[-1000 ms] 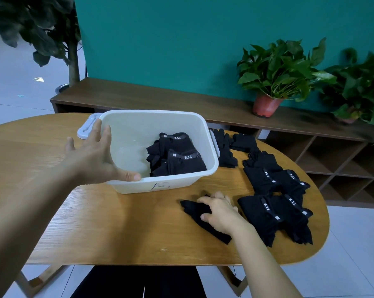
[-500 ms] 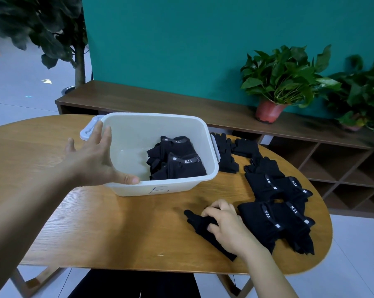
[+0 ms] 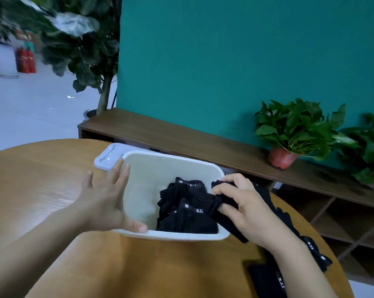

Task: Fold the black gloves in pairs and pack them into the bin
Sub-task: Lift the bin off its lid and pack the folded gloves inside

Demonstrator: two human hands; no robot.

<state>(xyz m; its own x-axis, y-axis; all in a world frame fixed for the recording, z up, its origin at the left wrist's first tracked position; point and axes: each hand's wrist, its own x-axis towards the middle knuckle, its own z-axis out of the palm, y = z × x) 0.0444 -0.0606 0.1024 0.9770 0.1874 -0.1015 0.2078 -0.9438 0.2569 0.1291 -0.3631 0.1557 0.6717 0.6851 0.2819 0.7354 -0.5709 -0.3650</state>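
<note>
Wooden table (image 3: 52, 190), teal wall; left grip (image 3: 104, 201), fingers spread, braces bin (image 3: 171, 236) near table's far edge; right grip (image 3: 246, 211) clutches folded pair (image 3: 216, 203) over bin's rim. Loose release may unfold it.

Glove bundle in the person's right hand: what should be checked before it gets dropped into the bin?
1. Bin steadied: ok. The left hand lies against the bin's near-left corner, thumb on the rim.
2. Grip secure: ok. The right hand has its fingers curled round the glove bundle.
3. Bundle fully over the bin: not ok. Its lower end hangs outside the right rim.
4. Free space inside: ok. The packed gloves fill the right side; the left side is bare.
5. Fold intact, two gloves together: cannot tell. The hand hides it.
</note>
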